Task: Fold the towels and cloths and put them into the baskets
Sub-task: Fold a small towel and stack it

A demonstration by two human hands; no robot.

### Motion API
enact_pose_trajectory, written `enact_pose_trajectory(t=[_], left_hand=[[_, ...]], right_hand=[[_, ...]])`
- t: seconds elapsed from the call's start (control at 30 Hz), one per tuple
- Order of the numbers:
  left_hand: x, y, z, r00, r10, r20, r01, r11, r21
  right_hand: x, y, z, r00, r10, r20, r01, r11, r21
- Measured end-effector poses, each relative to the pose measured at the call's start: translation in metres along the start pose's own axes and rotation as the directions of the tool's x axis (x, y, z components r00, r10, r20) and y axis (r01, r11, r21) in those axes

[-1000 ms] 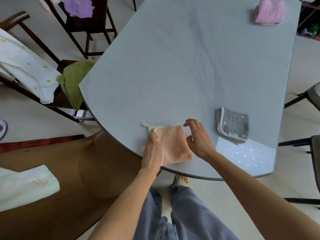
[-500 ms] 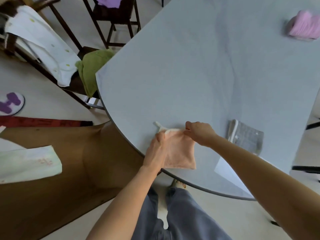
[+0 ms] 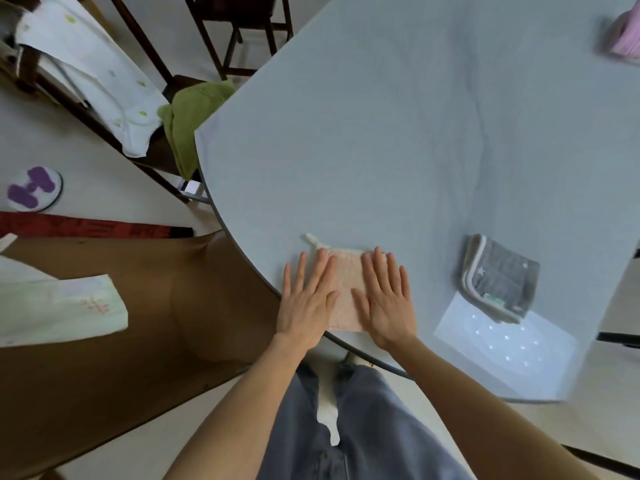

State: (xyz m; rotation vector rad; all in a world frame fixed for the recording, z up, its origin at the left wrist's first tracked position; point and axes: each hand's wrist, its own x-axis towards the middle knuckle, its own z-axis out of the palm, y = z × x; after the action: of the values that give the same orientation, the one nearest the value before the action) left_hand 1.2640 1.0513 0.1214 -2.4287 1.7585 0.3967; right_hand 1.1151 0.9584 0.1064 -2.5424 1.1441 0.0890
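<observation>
I stand at a pale grey-blue table [image 3: 398, 140] with a faint dark vein running down it and a bright patch of dotted light near its right corner. Close to the near edge lies the folded peach cloth [image 3: 344, 292], a small cream loop sticking out at its far left corner. My left hand [image 3: 306, 299] and right hand [image 3: 388, 303] lie flat on it side by side, fingers straight and slightly spread, palms pressing down and covering most of it. To the right, well apart, sits a folded grey cloth [image 3: 502, 275] with a white border. Beyond the table's left edge a green towel [image 3: 192, 119] and a white spotted cloth [image 3: 93, 67] hang over dark wooden chairs. A pink bundle [image 3: 625, 39] at the far right is blurred and cut off by the frame. A pale folded cloth [image 3: 59, 306] lies on a brown surface to my left, partly out of view.
</observation>
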Motion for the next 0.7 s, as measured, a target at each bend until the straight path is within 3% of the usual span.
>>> enact_pose_trajectory(t=[0.17,0.27,0.33,0.4,0.47,0.53,0.63,0.7], left_hand=[[0.004,-0.008,-0.006,0.993,0.058,0.103,-0.065,0.996,0.068],[-0.005,-0.003,-0.017,0.999,-0.049,-0.023,0.044,0.981,-0.189],[-0.006,0.005,-0.028,0.964,-0.257,-0.068,0.196,0.860,-0.471],[0.000,0.009,-0.040,0.909,-0.409,0.080,0.360,0.673,-0.647],[0.012,0.009,-0.043,0.850,-0.461,0.254,0.495,0.537,-0.683],[0.021,0.004,-0.043,0.778,-0.492,0.390,0.605,0.421,-0.676],[0.027,0.008,-0.048,0.753,-0.486,0.443,0.633,0.351,-0.690],[0.028,0.017,-0.057,0.814,-0.466,0.347,0.550,0.423,-0.720]], right_hand=[[0.006,0.003,-0.004,0.998,-0.035,0.053,0.036,0.999,-0.019],[-0.008,-0.004,-0.019,0.988,0.148,-0.040,-0.135,0.961,0.243],[-0.015,-0.006,-0.033,0.930,0.365,-0.055,-0.287,0.809,0.512],[-0.008,-0.008,-0.044,0.856,0.512,0.067,-0.428,0.631,0.647],[0.006,-0.008,-0.054,0.787,0.566,0.245,-0.557,0.483,0.676],[0.016,-0.006,-0.059,0.750,0.545,0.373,-0.635,0.438,0.637],[0.016,-0.001,-0.063,0.753,0.491,0.437,-0.639,0.390,0.663],[0.010,0.004,-0.068,0.780,0.492,0.386,-0.577,0.328,0.748]])
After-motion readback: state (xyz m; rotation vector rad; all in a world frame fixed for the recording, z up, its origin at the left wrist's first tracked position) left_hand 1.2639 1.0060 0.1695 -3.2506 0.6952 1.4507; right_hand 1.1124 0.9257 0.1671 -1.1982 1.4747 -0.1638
